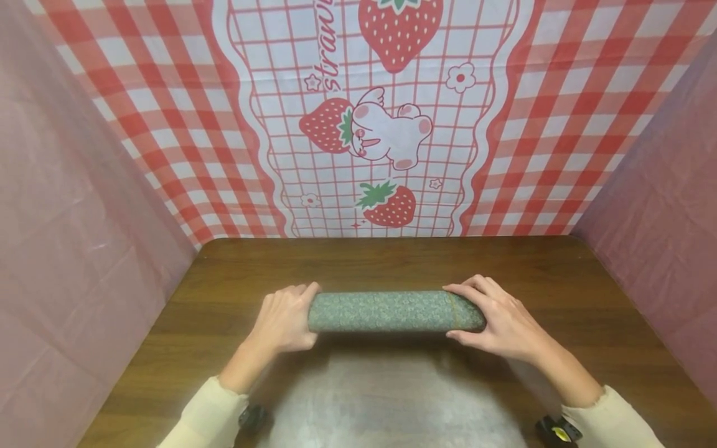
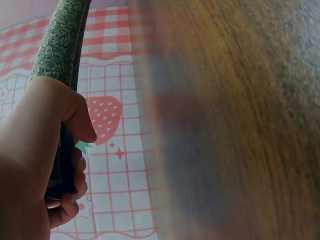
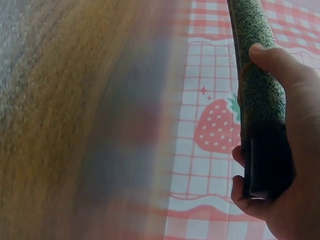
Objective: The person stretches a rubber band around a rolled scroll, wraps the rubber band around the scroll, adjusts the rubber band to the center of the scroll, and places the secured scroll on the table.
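In the head view a long, slim green case-like object (image 1: 386, 311) with a fine leafy pattern lies level, side to side, above the table. My left hand (image 1: 288, 317) grips its left end, and my right hand (image 1: 498, 317) holds the right end near a thin yellowish line. The left wrist view shows the thumb and curled fingers of the left hand (image 2: 60, 130) around the dark lower part of the object (image 2: 60, 50). From the right wrist, the object (image 3: 260, 95) has a black end, with the right hand (image 3: 300, 110) wrapped about it. Its exact kind cannot be told.
A brown wooden table (image 1: 224, 274) lies below, with a bright glare patch in front. Behind it hangs a red-and-white checked cloth (image 1: 582, 93) printed with strawberries. Pink sheets (image 1: 73, 249) flank both sides.
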Demonstrator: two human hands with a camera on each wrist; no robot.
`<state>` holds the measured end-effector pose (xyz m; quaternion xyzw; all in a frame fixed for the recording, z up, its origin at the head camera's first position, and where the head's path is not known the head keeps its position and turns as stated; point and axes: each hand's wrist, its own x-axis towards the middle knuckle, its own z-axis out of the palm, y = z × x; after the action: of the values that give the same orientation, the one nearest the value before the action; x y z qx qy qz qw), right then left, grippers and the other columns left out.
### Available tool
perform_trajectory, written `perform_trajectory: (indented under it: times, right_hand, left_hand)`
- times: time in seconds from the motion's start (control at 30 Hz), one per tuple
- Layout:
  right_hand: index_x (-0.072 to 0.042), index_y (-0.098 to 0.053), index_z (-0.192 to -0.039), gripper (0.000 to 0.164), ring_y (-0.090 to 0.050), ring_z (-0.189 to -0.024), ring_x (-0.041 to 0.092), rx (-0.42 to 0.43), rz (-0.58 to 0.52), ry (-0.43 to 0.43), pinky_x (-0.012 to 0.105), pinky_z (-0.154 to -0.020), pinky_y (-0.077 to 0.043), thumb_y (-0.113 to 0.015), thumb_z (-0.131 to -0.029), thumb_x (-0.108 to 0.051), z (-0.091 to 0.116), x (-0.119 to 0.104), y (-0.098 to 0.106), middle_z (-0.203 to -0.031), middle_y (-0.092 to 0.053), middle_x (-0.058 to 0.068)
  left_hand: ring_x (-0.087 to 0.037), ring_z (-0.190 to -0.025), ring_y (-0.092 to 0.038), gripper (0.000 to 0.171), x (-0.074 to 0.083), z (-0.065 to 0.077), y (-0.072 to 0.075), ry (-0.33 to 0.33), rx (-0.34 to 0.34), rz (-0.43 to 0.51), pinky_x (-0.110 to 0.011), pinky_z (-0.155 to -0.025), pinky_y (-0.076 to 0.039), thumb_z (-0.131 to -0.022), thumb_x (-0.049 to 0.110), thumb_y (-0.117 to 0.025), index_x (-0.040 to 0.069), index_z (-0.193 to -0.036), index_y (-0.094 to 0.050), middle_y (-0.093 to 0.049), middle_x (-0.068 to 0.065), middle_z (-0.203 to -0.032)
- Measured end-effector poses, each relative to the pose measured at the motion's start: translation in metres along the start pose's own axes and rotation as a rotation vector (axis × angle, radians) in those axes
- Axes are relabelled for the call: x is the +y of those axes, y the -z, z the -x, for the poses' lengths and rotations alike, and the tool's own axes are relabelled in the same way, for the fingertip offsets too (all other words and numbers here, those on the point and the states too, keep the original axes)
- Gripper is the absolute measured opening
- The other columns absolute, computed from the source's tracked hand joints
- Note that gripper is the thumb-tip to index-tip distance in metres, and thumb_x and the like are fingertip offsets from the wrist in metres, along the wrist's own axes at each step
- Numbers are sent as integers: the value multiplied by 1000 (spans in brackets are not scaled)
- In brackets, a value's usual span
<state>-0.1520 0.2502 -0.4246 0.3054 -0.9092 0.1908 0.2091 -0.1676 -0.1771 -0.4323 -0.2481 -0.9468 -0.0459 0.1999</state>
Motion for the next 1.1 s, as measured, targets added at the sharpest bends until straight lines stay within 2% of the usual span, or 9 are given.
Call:
perform_trajectory:
  times: [0.23,0.5,0.6,0.8,1.1]
  right_hand:
    - [-25,-70,-147,83,-63,-112,13,-15,-28,18,41,-80,-60,-101,-72,-41,2,1,0,-125,-69,-5]
    - [-14,-67,-143,72,-63,-119,13,-2,-97,65,35,-96,-54,-94,-77,-23,6,6,1,-130,-72,-4]
    - [-14,-68,-141,70,-63,-118,12,-2,-98,55,34,-95,-53,-94,-77,-25,5,7,0,-128,-71,-5]
    - [-16,-70,-139,70,-63,-115,11,4,-88,28,39,-90,-57,-96,-76,-29,5,7,0,-126,-71,-6]
    - [-20,-72,-139,69,-62,-110,11,28,-87,29,39,-83,-58,-96,-76,-33,5,6,-2,-121,-71,-7]
  left_hand:
    - [-20,-67,-66,64,0,2,2,-2,-2,-8,-33,-51,-49,-57,28,-92,16,-115,-66,-74,0,-85]
    - [-20,-67,-66,65,-1,1,3,-16,17,-27,-33,-50,-48,-56,27,-91,15,-115,-66,-74,-1,-85]
    - [-20,-67,-66,64,-1,1,2,-18,21,-24,-33,-50,-48,-56,28,-91,16,-114,-66,-73,0,-85]
    - [-19,-66,-65,63,1,-1,0,-28,38,-30,-33,-50,-49,-57,30,-92,17,-113,-66,-72,0,-83]
    - [-20,-66,-66,64,2,-3,1,-20,22,-23,-34,-50,-49,-57,29,-92,16,-114,-66,-73,-1,-84]
